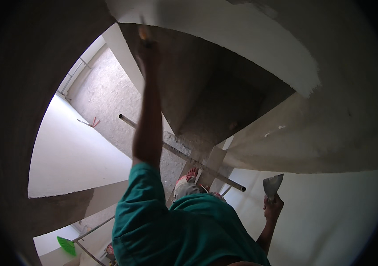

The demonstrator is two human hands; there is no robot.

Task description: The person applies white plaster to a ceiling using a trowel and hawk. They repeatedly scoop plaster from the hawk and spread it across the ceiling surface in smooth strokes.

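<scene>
My left hand (148, 52) is raised at the end of an outstretched arm, closed around a tool with an orange-brown handle (143, 33). Motion smears this tool, and its thin dark end touches or nearly touches the wet-looking white coat (224, 26) on the surface overhead; its exact kind cannot be made out. Lower down at the right, my right hand (274, 206) grips a putty knife (272, 185) by its handle. Its wide grey blade points upward, in front of a white wall (322, 208).
Below me a metal pipe (180, 154) crosses slantwise, near my bare foot (192, 173) on planks. The grey floor (109, 84) lies far below. A bare brown wall (304, 137) stands right. At lower left are a green broom head (66, 245) and metal poles (95, 228).
</scene>
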